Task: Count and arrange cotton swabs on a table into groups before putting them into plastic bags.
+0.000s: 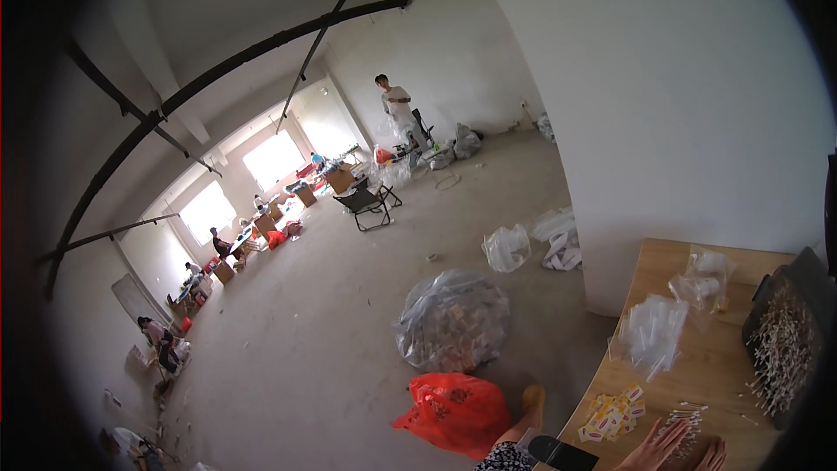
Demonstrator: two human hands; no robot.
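Observation:
Both hands rest at the near end of a wooden table (641, 283), in the lower right of the head view. My left hand (656, 448) lies flat with its fingers stretched out, touching a small pile of cotton swabs (689, 416). Just right of that pile is my right hand (713, 455), fingers extended and partly cut off by the lower edge. Left of the swabs, small yellow-and-white cards (613, 415) are heaped. A dark grey bin (757, 295) full of loose cotton swabs stands tilted toward me on the right.
Clear plastic sleeves (652, 336) and a clear bag (700, 283) lie farther up the table. On the floor to the left sit a red plastic bag (458, 410) and a large filled transparent bag (453, 318). Beyond are a folding chair (366, 202) and several people.

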